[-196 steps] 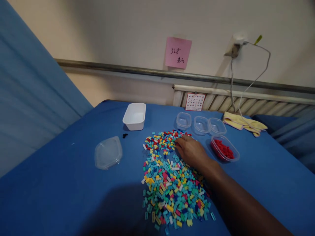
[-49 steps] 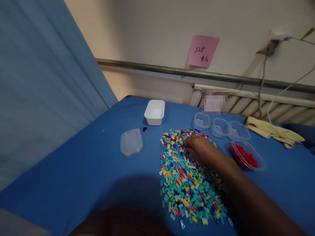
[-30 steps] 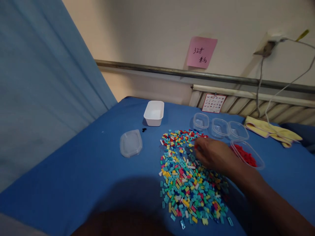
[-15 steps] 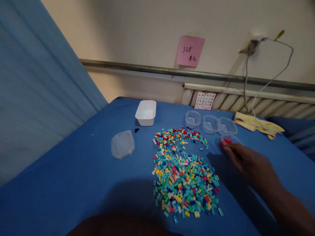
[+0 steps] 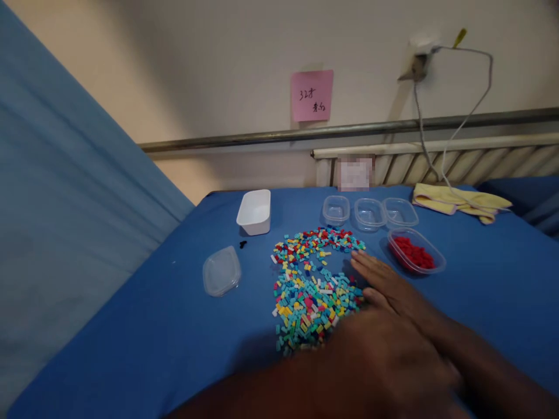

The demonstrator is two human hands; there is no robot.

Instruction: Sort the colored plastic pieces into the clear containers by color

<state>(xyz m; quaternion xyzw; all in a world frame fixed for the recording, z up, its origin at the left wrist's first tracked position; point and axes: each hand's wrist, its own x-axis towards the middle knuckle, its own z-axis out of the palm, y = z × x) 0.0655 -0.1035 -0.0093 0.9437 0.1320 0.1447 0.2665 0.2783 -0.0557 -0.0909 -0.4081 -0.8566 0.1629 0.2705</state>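
A spread of small coloured building bricks lies on the blue cloth, mostly turquoise, yellow and red. At its right edge my right hand reaches in, fingers stretched out and lying together, with nothing seen in them. My left hand crosses close to the camera, over the near bricks and in front of my right forearm. It is smeared by motion, and its fingers cannot be made out. Beyond my right hand stands a clear plastic tub holding red bricks, touched by neither hand.
Clear tubs stand in a row at the back. To the left are a white container, a clear lid and small black pieces. A yellow cloth and a white cable are back right, by the radiator.
My right hand has left the tub of red bricks and moved left to the brick spread. My left arm has swung in from the bottom edge to the right. The view has shifted slightly.
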